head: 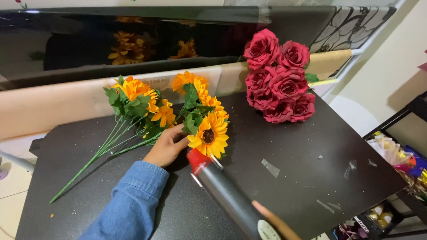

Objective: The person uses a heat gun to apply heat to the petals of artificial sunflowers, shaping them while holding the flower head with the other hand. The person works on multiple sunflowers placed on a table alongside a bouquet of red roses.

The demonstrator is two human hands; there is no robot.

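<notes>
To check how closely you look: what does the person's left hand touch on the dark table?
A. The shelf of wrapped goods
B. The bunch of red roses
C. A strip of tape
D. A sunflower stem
D: the left hand rests on the green stem of the sunflower, while the red roses lie apart, further back.

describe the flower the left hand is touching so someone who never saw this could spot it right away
On the black table, look to the front of the orange and yellow artificial flowers, left of the red rose bunch. The sunflower lies by the left hand, near the red tip of the heat gun. Unlike its neighbours, it faces up, showing a dark brown centre ringed by yellow petals.
</notes>
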